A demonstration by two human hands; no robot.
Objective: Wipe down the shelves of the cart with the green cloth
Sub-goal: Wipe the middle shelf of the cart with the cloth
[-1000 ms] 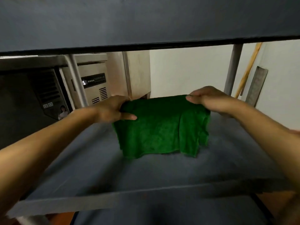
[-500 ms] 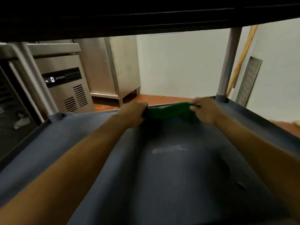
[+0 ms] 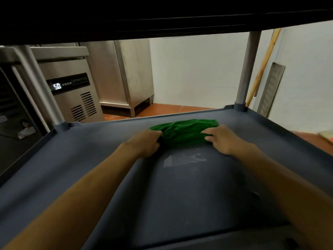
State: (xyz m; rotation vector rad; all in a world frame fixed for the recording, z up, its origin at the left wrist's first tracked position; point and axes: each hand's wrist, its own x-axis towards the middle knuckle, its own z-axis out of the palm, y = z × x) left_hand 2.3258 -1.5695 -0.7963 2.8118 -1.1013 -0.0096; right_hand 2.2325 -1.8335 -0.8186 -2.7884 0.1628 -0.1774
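The green cloth lies bunched on the dark grey cart shelf, toward its far edge. My left hand grips the cloth's left end with curled fingers. My right hand rests on the cloth's right end, fingers bent over it and pressing it down. Both forearms reach in from the near side under the upper shelf. A pale smear marks the shelf just in front of the cloth.
Grey posts stand at the far corners, one on the left, one on the right. Behind the cart are a steel machine with a display, a steel cabinet, a white wall and orange floor.
The cloth, held up spread between both hands a second ago, now lies bunched flat on the shelf. Both hands have come slightly toward me since half a second ago.
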